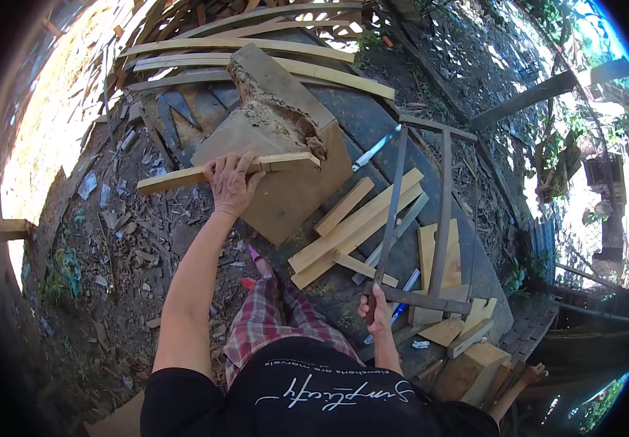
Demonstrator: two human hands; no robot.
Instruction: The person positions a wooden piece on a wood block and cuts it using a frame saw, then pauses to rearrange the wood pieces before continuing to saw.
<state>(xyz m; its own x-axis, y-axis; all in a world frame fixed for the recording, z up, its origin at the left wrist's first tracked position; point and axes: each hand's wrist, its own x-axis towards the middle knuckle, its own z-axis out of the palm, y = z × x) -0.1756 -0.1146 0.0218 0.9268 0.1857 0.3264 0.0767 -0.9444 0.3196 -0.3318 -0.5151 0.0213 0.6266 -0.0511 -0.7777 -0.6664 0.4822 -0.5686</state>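
My left hand (pixel 231 182) is closed over a pale wooden strip (pixel 176 177), fingers across its upper edge. The strip has dark pencil-like marks near its right end. It lies across a big brown wood block (pixel 293 204) whose upper part has a rough, decayed hollow (pixel 278 120). My right hand (pixel 378 312) grips the lower left corner of a wooden frame saw (pixel 442 211), thumb uppermost. The saw's long bars rise away from me over the dark bench (pixel 489 291), with its thin blade on the right.
Sawn wood pieces (pixel 358 226) and blue-white tubes (pixel 380 148) lie on the bench. Long curved boards (pixel 256 49) are stacked at the far side. Chips litter the ground (pixel 132 255) at left. Another hand (pixel 534 374) shows at lower right; I cannot tell whose.
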